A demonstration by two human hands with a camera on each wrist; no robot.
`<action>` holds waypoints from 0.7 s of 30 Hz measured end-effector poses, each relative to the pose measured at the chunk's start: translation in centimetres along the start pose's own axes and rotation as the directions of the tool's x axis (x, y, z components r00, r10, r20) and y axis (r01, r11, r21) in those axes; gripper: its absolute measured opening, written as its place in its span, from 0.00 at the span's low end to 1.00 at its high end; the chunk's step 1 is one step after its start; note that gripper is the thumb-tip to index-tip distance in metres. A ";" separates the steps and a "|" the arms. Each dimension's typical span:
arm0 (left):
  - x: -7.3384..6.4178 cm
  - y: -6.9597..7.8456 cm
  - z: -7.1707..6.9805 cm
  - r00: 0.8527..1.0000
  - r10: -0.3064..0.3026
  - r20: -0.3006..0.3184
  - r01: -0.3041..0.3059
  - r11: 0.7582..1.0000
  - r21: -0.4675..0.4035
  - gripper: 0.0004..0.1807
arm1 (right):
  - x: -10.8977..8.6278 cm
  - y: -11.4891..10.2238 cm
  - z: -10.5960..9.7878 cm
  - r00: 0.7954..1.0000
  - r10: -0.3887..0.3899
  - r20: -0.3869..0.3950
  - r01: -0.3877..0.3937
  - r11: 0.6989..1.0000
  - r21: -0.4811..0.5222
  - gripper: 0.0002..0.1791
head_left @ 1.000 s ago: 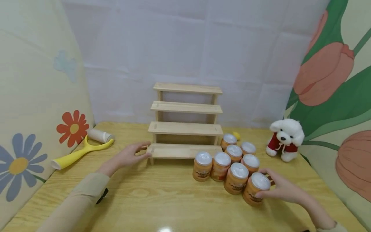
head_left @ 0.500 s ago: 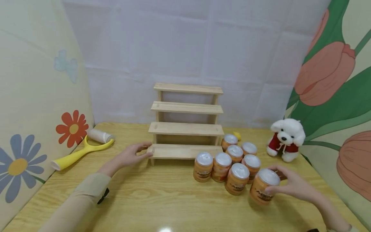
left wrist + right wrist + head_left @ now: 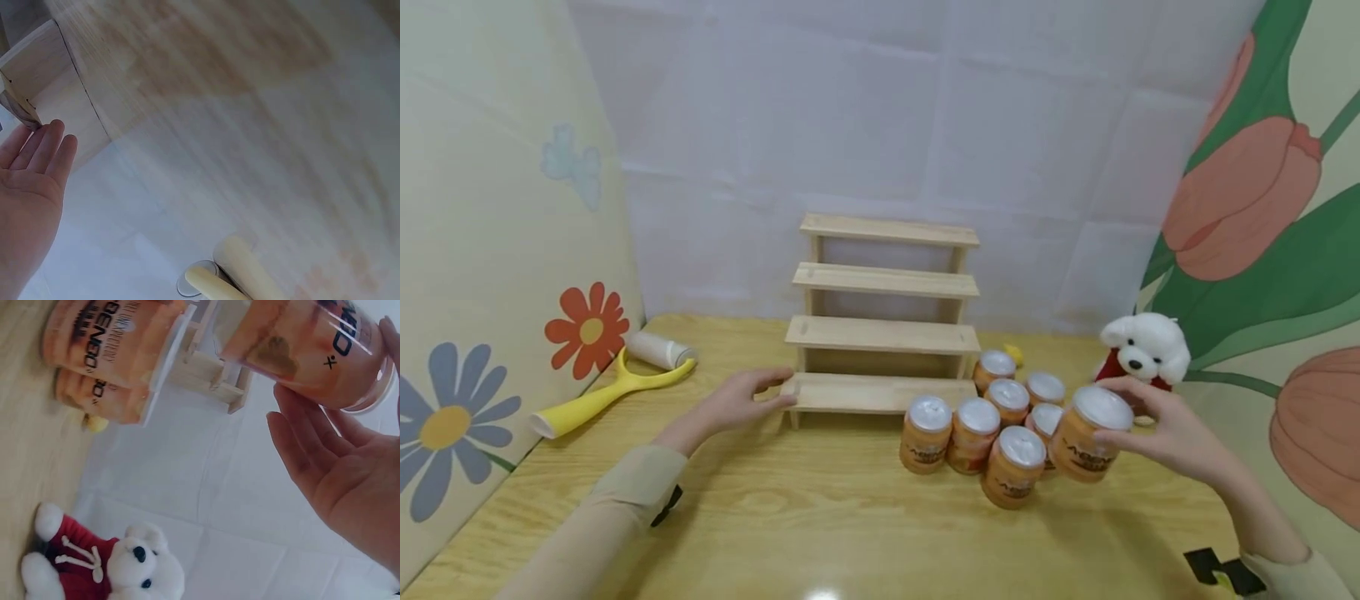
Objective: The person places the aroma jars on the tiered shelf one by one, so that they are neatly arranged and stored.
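Observation:
My right hand [image 3: 1165, 425] grips an orange can [image 3: 1086, 450] with a silver lid, fingers and thumb round its side. It is raised above the table, slightly tilted; in the right wrist view the can [image 3: 312, 350] shows dark lettering. Several more such cans [image 3: 1013, 479] stand in a cluster to its left. A wooden stepped shelf [image 3: 883, 335] stands behind them at the middle. My left hand [image 3: 737, 402] holds the left end of its lowest board, thumb at the front edge; in the left wrist view the fingertips meet the board [image 3: 22, 112].
A white plush dog [image 3: 1150, 350] in red sits at the right, partly behind my right hand. A yellow-handled lint roller [image 3: 617, 396] lies at the left on the wooden table [image 3: 820, 517]. A small yellow object [image 3: 1013, 354] is behind the cans.
My right hand has taken the nearest right can away from the cluster, moving it to the right and then up off the table. The left hand has stayed at the shelf.

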State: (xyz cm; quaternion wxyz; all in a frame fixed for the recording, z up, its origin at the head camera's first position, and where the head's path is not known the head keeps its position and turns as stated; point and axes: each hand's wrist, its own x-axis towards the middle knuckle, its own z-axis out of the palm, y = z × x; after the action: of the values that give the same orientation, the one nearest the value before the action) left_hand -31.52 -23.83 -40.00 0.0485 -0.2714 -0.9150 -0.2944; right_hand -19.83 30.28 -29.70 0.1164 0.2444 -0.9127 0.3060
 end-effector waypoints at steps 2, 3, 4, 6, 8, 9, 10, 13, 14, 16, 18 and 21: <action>0.0 0.0 -0.1 1.000 0.005 0.001 -0.005 1.000 0.003 0.32 | 0.7 -0.2 0.0 0.999 -0.021 -0.023 0.022 0.999 0.025 0.28; 0.0 0.0 -0.1 1.000 0.009 0.000 -0.009 1.000 0.005 0.32 | 1.1 -0.4 0.0 0.999 -0.027 -0.038 0.029 0.999 0.033 0.28; 0.0 0.0 -0.1 1.000 0.010 -0.002 -0.010 1.000 0.002 0.32 | 1.6 -0.5 0.0 0.998 -0.034 -0.053 0.036 0.999 0.036 0.28; 0.0 0.0 -0.2 1.000 0.006 -0.010 -0.006 1.000 -0.006 0.31 | 2.5 -0.8 -0.1 0.996 -0.032 -0.079 0.035 0.998 0.043 0.27; 0.0 0.2 -0.1 1.000 -0.005 -0.019 0.004 1.000 -0.018 0.31 | 3.4 -1.0 0.0 0.996 -0.007 -0.094 0.013 0.998 0.063 0.26; 0.0 0.2 -0.1 1.000 -0.004 -0.022 0.003 1.000 -0.021 0.31 | 3.8 -1.2 0.0 0.995 0.007 -0.098 0.000 0.997 0.073 0.26; 0.0 0.2 0.0 1.000 -0.007 -0.023 0.007 1.000 -0.026 0.31 | 4.3 -1.3 0.1 0.994 0.023 -0.102 -0.014 0.997 0.081 0.26; 0.0 0.2 0.0 1.000 -0.010 -0.016 0.010 1.000 -0.023 0.31 | 5.5 -1.7 0.5 0.992 0.057 -0.109 -0.044 0.992 0.116 0.28; 0.0 0.2 0.0 1.000 -0.009 -0.013 0.008 1.000 -0.023 0.31 | 6.0 -1.8 0.6 0.991 0.061 -0.115 -0.047 0.991 0.125 0.28; -0.1 0.1 -0.1 1.000 -0.012 -0.010 0.012 1.000 -0.018 0.31 | 6.8 -2.1 0.8 0.990 0.066 -0.125 -0.049 0.990 0.135 0.29; -0.1 0.1 0.0 1.000 -0.009 -0.009 0.009 1.000 -0.011 0.31 | 7.6 -2.4 0.9 0.988 0.072 -0.135 -0.050 0.987 0.156 0.29; -0.1 0.0 0.1 1.000 -0.005 -0.008 0.005 1.000 -0.009 0.31 | 8.9 -2.9 1.1 0.987 0.082 -0.140 -0.056 0.981 0.183 0.30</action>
State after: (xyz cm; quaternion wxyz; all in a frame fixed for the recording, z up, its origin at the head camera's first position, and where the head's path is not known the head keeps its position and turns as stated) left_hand -31.38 -23.83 -40.06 0.0501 -0.2684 -0.9142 -0.2996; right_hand -25.97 24.29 -25.90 0.1503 0.1986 -0.8785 0.4077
